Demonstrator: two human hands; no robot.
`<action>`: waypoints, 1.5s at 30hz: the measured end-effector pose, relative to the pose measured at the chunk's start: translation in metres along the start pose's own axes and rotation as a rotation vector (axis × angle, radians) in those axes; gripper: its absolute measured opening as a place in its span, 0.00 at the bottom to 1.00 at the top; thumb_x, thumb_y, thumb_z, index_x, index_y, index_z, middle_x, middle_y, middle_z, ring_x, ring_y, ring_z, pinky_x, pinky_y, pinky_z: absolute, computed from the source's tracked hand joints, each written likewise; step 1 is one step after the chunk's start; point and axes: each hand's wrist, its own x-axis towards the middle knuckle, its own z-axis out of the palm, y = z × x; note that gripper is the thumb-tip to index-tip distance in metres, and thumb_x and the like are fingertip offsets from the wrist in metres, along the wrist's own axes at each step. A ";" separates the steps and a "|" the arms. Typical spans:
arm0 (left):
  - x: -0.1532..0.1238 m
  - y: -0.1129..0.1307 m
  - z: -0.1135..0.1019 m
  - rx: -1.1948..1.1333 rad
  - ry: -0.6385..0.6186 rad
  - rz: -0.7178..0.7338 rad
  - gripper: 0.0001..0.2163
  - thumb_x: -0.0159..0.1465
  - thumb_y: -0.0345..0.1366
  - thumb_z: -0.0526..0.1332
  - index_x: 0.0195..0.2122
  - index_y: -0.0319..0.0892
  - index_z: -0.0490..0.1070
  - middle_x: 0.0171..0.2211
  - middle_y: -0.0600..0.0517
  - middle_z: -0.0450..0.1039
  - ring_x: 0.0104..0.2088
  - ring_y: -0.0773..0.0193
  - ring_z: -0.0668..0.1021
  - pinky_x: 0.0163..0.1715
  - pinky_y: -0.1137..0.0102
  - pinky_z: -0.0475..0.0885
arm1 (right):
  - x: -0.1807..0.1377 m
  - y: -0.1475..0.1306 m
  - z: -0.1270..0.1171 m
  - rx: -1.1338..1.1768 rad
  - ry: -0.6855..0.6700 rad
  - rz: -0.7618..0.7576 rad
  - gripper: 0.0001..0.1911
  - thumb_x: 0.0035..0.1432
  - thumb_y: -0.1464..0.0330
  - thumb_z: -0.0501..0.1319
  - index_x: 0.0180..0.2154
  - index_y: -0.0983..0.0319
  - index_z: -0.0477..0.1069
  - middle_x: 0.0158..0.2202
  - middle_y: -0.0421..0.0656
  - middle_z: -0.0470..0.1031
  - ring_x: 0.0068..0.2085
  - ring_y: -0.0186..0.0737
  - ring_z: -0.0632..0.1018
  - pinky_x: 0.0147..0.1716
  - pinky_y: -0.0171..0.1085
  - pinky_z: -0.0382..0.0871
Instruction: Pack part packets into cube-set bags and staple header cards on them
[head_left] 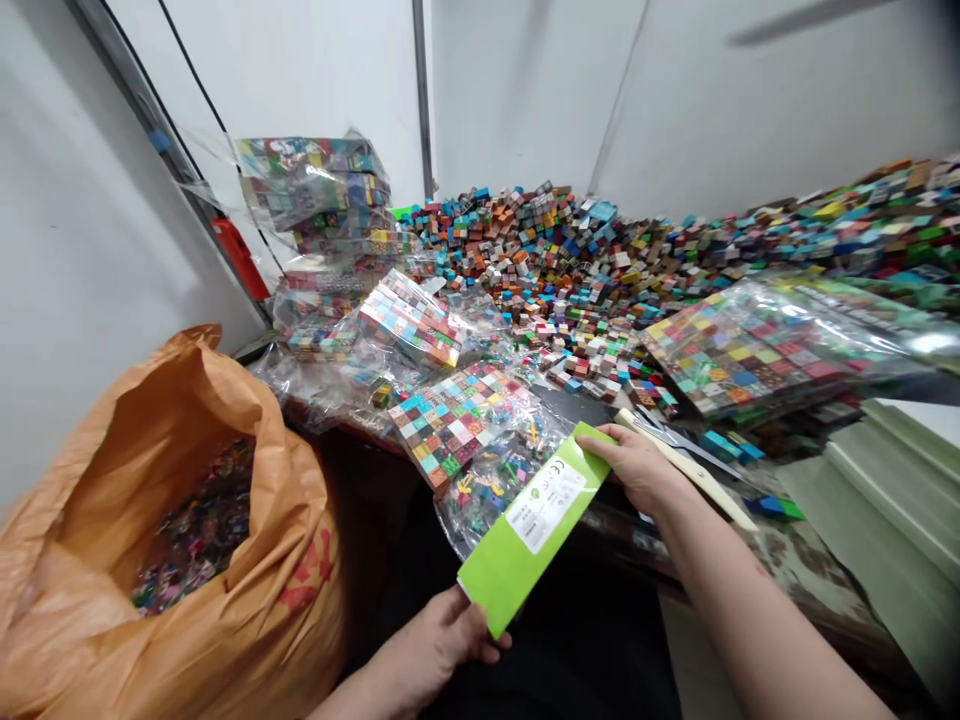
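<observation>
Pinching the far end of a green card (529, 522) with right hand (641, 465), gripping the near corner with left hand (450, 640); held flat over a clear packet (469, 435) of coloured blocks (label side up), beside an orange sack (165, 500).

Only legible bit: a CE mark on the green card's (525, 535) white sticker (546, 510), I think; the rest is too blurry.

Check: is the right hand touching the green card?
Touching. The head view shows the right hand gripping the top end of the green card, fingers over its edge.
</observation>
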 end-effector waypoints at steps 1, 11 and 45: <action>-0.001 0.001 0.000 0.076 -0.036 0.039 0.30 0.54 0.58 0.53 0.46 0.36 0.69 0.43 0.39 0.71 0.40 0.53 0.73 0.40 0.63 0.66 | 0.000 0.000 0.000 0.002 0.002 -0.004 0.10 0.41 0.64 0.65 0.27 0.59 0.66 0.23 0.38 0.71 0.25 0.34 0.72 0.21 0.31 0.64; 0.026 0.002 0.054 0.127 -0.009 0.105 0.31 0.54 0.48 0.61 0.56 0.42 0.56 0.49 0.42 0.65 0.38 0.60 0.72 0.37 0.68 0.67 | 0.001 0.005 0.004 0.000 0.052 -0.073 0.11 0.39 0.64 0.64 0.24 0.59 0.63 0.20 0.36 0.69 0.21 0.33 0.69 0.19 0.30 0.61; 0.073 0.037 0.077 -0.688 0.525 0.234 0.19 0.58 0.30 0.60 0.51 0.38 0.59 0.46 0.40 0.70 0.39 0.54 0.77 0.39 0.62 0.76 | -0.015 0.010 -0.105 -1.373 0.297 -0.143 0.35 0.47 0.48 0.54 0.52 0.63 0.61 0.47 0.52 0.69 0.47 0.55 0.68 0.46 0.52 0.57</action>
